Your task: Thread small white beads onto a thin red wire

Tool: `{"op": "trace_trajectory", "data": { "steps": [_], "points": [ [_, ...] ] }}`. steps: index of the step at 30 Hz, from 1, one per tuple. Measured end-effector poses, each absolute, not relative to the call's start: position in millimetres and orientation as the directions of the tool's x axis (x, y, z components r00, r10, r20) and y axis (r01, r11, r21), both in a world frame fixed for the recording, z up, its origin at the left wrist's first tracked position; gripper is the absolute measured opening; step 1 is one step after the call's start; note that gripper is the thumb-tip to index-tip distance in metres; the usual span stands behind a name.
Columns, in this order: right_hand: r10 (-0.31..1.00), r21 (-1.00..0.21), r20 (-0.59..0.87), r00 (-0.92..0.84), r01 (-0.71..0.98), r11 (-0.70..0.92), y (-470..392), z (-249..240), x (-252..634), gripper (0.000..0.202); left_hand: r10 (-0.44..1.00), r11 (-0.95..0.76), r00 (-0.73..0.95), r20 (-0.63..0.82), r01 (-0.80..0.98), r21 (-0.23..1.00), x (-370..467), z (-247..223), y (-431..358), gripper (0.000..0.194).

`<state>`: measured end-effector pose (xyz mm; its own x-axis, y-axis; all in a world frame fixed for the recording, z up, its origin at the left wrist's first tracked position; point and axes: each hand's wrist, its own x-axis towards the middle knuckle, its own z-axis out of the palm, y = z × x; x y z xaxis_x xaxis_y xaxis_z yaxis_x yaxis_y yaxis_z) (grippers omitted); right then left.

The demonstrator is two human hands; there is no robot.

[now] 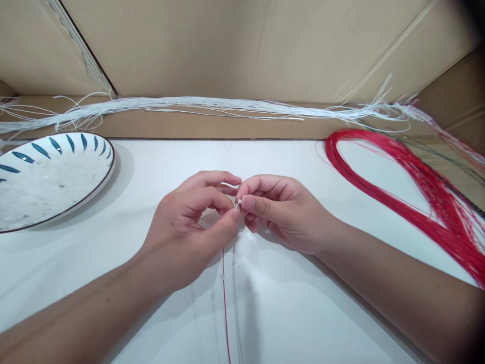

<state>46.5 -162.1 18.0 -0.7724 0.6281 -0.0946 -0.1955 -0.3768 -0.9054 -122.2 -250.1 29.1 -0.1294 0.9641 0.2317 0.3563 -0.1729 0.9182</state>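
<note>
Over the middle of the white table, my two hands meet at the fingertips. My left hand [197,222] pinches the pale end of a thin cord between thumb and forefinger, its other fingers loosely bent. Between thumb and forefinger, my right hand [278,210] grips a small white bead [239,201], which touches the cord's tip. Whether the cord passes through the bead is too small to tell. A red cord [226,313] hangs down from below my left hand toward the front edge, with a small clear bead [222,276] on it.
At left stands a plate [107,178] with blue leaf marks, holding many small clear-white pieces. A looped bundle of red cords [382,194] lies at right. Along the back, a bundle of white cords [227,105] rests on a cardboard ledge before a cardboard wall [212,45].
</note>
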Motion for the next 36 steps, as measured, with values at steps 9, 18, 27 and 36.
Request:
{"op": "trace_trajectory", "data": {
  "steps": [9, 18, 27, 36],
  "points": [
    [0.629, -0.913, -0.099, -0.771, -0.181, -0.365, -162.0, 20.5, 45.6, 0.026, 0.965, -0.174, -0.121, 0.231, 0.363, 0.915, -122.3, 28.4, -250.1, 0.020],
    [0.632, -0.912, -0.097, -0.769, -0.186, -0.366, -162.4, 20.5, 45.5, 0.026, 0.964, -0.177, -0.124, 0.235, 0.358, 0.917, -121.6, 28.4, -249.8, 0.021],
    [0.631, -0.911, -0.092, -0.770, -0.190, -0.365, -162.4, 22.1, 45.6, 0.026, 0.966, -0.180, -0.113, 0.232, 0.351, 0.919, -122.1, 27.5, -249.9, 0.020],
    [0.633, -0.922, -0.087, -0.769, -0.179, -0.344, -162.0, 20.8, 46.0, 0.025, 0.972, -0.147, -0.117, 0.204, 0.374, 0.916, -121.6, 30.1, -250.0, 0.022]
  ]
}}
